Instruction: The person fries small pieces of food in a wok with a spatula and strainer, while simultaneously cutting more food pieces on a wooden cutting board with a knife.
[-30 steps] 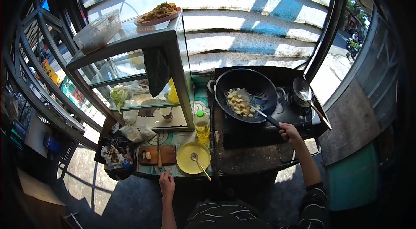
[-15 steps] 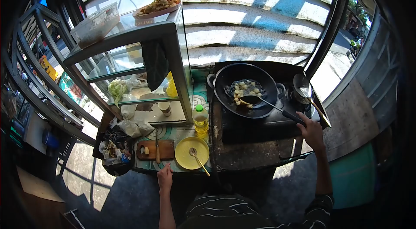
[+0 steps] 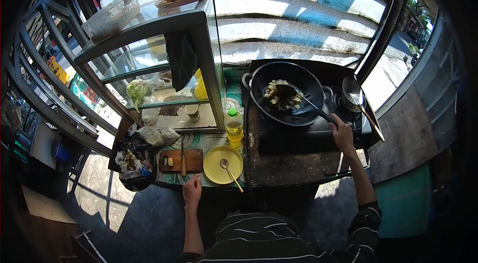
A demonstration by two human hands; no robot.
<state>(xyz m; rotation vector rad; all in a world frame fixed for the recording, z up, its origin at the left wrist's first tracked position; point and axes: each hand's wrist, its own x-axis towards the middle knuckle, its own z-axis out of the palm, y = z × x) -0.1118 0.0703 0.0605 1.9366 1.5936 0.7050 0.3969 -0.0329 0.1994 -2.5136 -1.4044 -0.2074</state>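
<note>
My right hand [image 3: 343,134] is wrapped round the black handle of a spatula [image 3: 309,105]. The spatula's head lies among pale chunks of food [image 3: 273,92] frying in a dark wok [image 3: 311,79] on the stove. Near the counter's front edge, my left hand [image 3: 192,192] is closed with its fingers curled; whatever it may hold is hidden. Just beyond it is a wooden cutting board [image 3: 171,165] with small pale pieces and a knife [image 3: 183,163] on it. To its right sits a yellow plate [image 3: 211,173] holding a spoon [image 3: 226,168].
An oil bottle [image 3: 233,127] with a green cap stands behind the plate. A glass display case [image 3: 211,64] rises at the left. Bagged scraps [image 3: 133,161] lie beside the board. A strainer [image 3: 352,89] rests at the stove's right.
My right hand has shifted left and up a little, and the spatula head has moved further into the wok among the chunks. My left hand has curled more closed. The view has shifted slightly.
</note>
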